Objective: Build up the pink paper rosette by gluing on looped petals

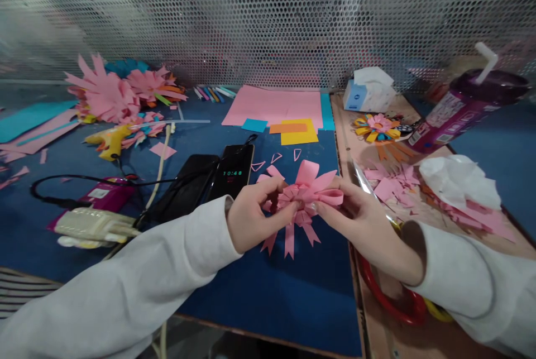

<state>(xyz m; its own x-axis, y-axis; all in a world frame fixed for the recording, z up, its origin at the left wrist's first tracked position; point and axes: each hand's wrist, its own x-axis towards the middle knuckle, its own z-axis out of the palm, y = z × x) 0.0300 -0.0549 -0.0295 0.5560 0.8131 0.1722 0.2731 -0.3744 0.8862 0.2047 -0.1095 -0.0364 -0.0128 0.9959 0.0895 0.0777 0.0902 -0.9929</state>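
Note:
Between my two hands is a pink paper flower (pixel 307 197) with looped petals and notched strips hanging below it. My left hand (pixel 262 211) pinches its left side, the thumb pressed near the centre. On the right, my right hand (pixel 360 216) grips a looped petal between thumb and fingers. The fingers behind the flower are partly hidden. Several small folded pink paper pieces (pixel 276 158) lie on the blue table just beyond it. Scissors with red handles (pixel 391 295) lie partly under my right forearm.
Two phones (pixel 231 172), a yellow glue gun (pixel 111 140), a power plug block (pixel 94 226) and cables lie left. Finished paper flowers (pixel 109 91) pile behind. Coloured sheets (pixel 272 105) lie ahead. A tissue box (pixel 368 91), purple drink cup (pixel 464 105) and paper scraps (pixel 396 186) stand right.

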